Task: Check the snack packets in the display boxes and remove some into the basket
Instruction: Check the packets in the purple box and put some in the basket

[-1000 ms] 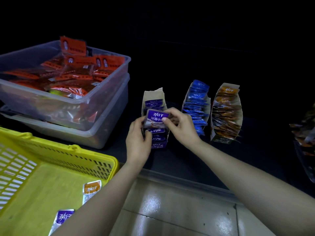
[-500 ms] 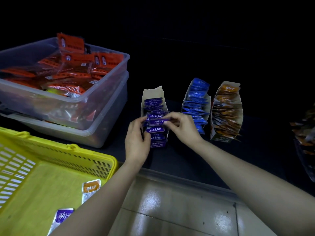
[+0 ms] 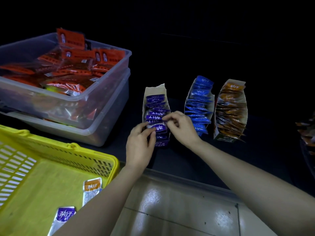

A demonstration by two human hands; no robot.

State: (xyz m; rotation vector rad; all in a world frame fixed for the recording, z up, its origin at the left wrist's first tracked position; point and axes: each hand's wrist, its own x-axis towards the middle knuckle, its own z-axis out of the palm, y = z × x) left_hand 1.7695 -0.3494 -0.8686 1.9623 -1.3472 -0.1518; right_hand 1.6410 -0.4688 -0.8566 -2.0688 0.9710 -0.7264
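Three open cardboard display boxes stand on the dark shelf: one with purple packets (image 3: 155, 99), one with blue packets (image 3: 199, 103), one with orange-brown packets (image 3: 230, 109). Both hands work in the purple box. My left hand (image 3: 139, 147) pinches a purple packet (image 3: 159, 127) near the box's front, thumb on its face. My right hand (image 3: 182, 128) pinches the right edge of the packets just behind it. The yellow basket (image 3: 68, 150) sits at lower left, holding one orange packet (image 3: 92, 188) and one purple packet (image 3: 64, 217).
Two stacked clear plastic tubs (image 3: 109, 86) of red-orange packets stand left of the boxes, behind the basket. More dark packets (image 3: 306, 132) show at the right edge. Below the shelf edge lies glossy tiled floor (image 3: 179, 210).
The purple packet held up a second ago has gone back down into the box. Both hands have shifted slightly toward the box's front, fingering a packet lower in the row.
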